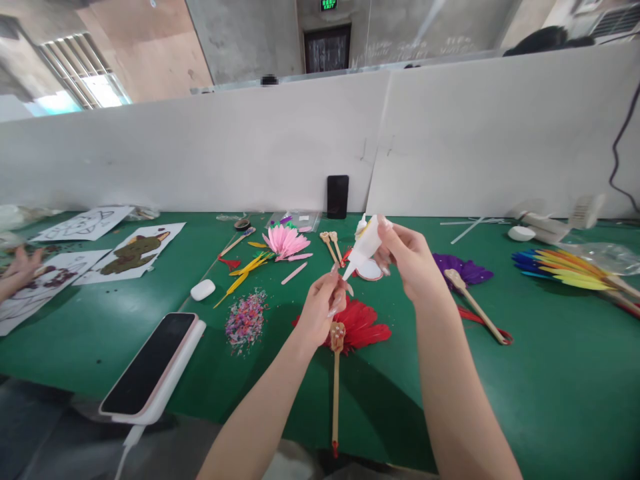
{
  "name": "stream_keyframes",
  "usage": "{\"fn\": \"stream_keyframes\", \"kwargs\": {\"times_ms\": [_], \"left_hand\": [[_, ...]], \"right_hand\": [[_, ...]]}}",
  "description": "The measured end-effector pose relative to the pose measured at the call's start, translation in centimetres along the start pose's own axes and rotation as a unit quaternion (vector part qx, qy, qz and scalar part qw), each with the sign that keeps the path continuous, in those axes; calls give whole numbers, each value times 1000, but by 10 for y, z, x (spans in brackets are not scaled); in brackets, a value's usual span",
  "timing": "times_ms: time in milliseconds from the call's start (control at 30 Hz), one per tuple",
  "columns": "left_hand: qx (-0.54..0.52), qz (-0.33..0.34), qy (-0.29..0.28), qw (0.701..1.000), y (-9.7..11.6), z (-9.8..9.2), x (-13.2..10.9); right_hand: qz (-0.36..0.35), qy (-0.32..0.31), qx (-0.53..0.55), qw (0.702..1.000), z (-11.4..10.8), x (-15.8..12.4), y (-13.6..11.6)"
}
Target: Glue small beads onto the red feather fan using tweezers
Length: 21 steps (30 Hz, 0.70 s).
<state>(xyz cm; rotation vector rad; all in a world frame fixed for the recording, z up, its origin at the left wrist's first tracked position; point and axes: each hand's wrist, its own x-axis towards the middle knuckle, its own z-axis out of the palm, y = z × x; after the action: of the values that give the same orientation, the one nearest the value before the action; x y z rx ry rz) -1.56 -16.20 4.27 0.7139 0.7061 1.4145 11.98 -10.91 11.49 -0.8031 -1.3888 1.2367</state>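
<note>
My right hand (407,261) is closed around a white glue bottle (364,249), tilted with its nozzle pointing down and left. My left hand (323,308) is just below the nozzle, its fingers pinched together on something too small to make out. Under both hands lies a red feather fan (365,327) with a long wooden handle (335,393) reaching toward the table's near edge. A small white round lid or pad (371,271) lies behind the nozzle.
On the green table (550,400): a pink feather fan (284,241), a purple fan (467,272), a multicoloured fan (565,267), a confetti pile (245,321), a phone on a power bank (150,367), a white earbud case (203,289), picture sheets (133,253). Another person's hand (20,267) far left.
</note>
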Motion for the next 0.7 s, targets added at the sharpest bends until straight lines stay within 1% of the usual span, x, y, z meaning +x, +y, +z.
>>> {"fn": "stream_keyframes", "kwargs": {"times_ms": [200, 500, 700], "left_hand": [[2, -7, -9, 1000, 2, 1, -1], [-54, -59, -55, 995, 6, -1, -3], [-92, -49, -43, 994, 6, -2, -4]], "right_hand": [[8, -24, -16, 1000, 7, 0, 3], [4, -30, -24, 999, 0, 0, 4], [6, -36, -19, 999, 4, 0, 2]]}}
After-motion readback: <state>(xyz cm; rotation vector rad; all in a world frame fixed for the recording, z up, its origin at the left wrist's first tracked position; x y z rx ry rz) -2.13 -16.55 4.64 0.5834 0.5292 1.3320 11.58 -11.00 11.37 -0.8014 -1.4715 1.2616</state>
